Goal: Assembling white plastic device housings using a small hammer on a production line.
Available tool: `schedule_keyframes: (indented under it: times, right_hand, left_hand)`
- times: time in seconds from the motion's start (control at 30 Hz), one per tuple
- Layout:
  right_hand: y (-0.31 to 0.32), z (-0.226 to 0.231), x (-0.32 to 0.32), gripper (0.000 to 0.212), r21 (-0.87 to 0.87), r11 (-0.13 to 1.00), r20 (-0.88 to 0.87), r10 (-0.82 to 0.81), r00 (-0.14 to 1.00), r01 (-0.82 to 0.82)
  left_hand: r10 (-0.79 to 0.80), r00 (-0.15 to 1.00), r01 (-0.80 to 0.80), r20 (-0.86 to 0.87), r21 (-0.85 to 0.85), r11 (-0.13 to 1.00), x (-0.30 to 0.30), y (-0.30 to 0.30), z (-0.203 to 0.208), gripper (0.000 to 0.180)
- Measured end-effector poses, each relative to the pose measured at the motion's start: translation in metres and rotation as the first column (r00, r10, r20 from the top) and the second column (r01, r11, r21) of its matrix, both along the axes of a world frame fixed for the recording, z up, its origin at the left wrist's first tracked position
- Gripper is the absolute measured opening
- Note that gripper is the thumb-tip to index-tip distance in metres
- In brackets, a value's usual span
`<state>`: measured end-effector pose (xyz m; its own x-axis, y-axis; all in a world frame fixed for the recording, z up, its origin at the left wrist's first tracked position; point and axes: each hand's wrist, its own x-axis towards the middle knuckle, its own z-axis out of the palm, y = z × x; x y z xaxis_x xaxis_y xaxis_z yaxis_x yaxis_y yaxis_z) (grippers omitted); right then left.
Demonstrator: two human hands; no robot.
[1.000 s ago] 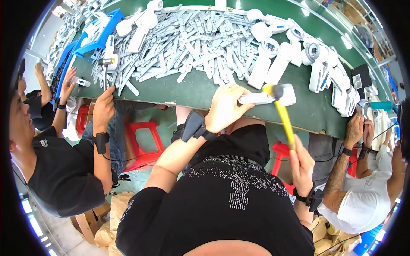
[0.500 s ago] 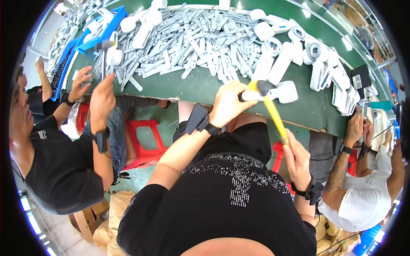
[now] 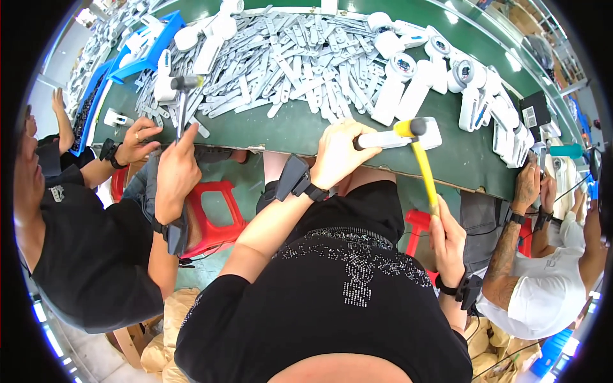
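Note:
My left hand is closed around the near end of a long white plastic part and steadies it over the table's front edge. The part has a wide, squarish far end and a dark tip by my fingers. My right hand grips the yellow handle of a mallet. Its yellow and black head lies over the white part in the picture; whether it touches cannot be told.
A heap of grey flat strips covers the green table. White round-headed devices stand along the right. A co-worker at left holds a hammer near a blue tray. Another person's tattooed arm is at right.
The mallet head has shifted slightly right along the white part, toward its wide end. My left hand stays nearly still. The left co-worker's hands and hammer have moved right and lower.

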<state>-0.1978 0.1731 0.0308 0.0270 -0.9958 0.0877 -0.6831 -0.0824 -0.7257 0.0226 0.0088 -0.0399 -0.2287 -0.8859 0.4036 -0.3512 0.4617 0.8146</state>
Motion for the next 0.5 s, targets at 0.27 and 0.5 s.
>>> schedule_keyframes:
  times: [0.27, 0.5]
  right_hand:
    - [-0.010, -0.010, 0.018, 0.039, -0.051, 0.993, -0.009, 0.108, 0.994, -0.109]
    - [0.006, -0.006, 0.001, 0.039, -0.029, 0.999, -0.049, 0.018, 0.999, -0.020]
  left_hand:
    - [0.034, 0.999, -0.034, 0.019, -0.008, 0.999, -0.002, 0.000, 0.003, 0.022]
    - [0.011, 1.000, -0.010, -0.013, 0.018, 1.000, -0.002, 0.002, 0.003, 0.021]
